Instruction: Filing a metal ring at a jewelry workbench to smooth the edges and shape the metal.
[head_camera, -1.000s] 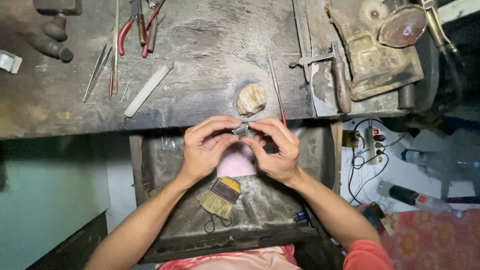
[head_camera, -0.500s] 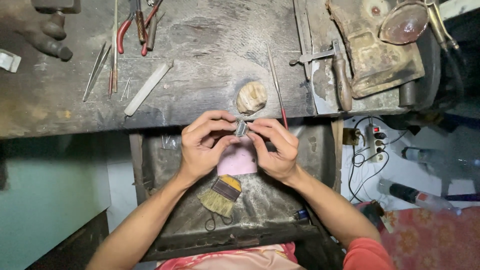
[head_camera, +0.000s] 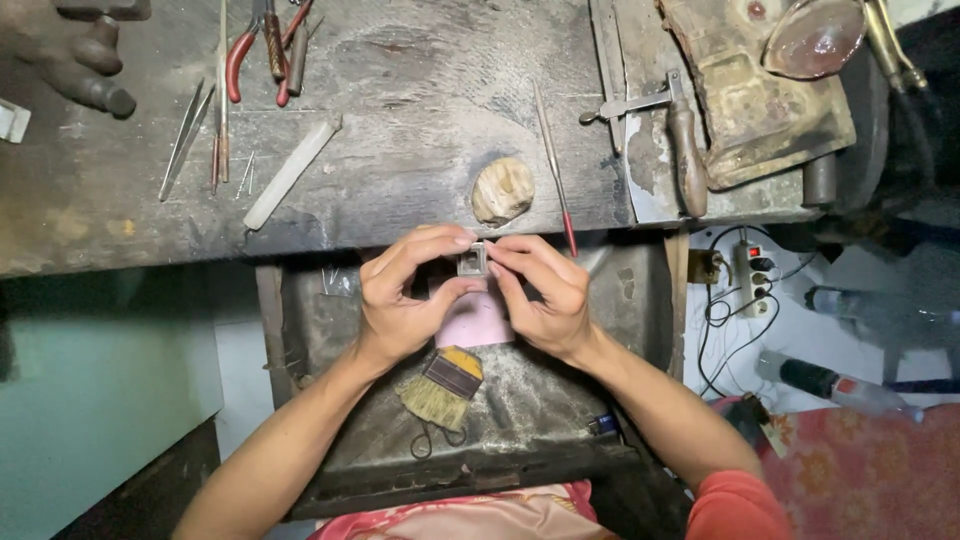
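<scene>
A small square metal piece (head_camera: 472, 260) is pinched between the fingertips of both hands, just below the front edge of the wooden workbench (head_camera: 400, 150). My left hand (head_camera: 405, 295) grips its left side, and my right hand (head_camera: 540, 290) grips its right side. Under the hands lies a pink pad (head_camera: 476, 322) in a dark metal catch tray (head_camera: 600, 400). A flat yellow-handled brush (head_camera: 443, 386) rests in the tray below my left wrist.
On the bench lie a tan lump (head_camera: 502, 190), a red-tipped needle file (head_camera: 553, 160), a white flat stick (head_camera: 292, 170), tweezers (head_camera: 185, 140), red-handled pliers (head_camera: 245, 50) and a wooden-handled tool (head_camera: 685, 155). A power strip (head_camera: 750, 280) and a bottle (head_camera: 830, 385) lie on the floor at right.
Both hands have shifted slightly and turned the small metal piece between the fingertips, so its square face shows more. Nothing else on the bench moved.
</scene>
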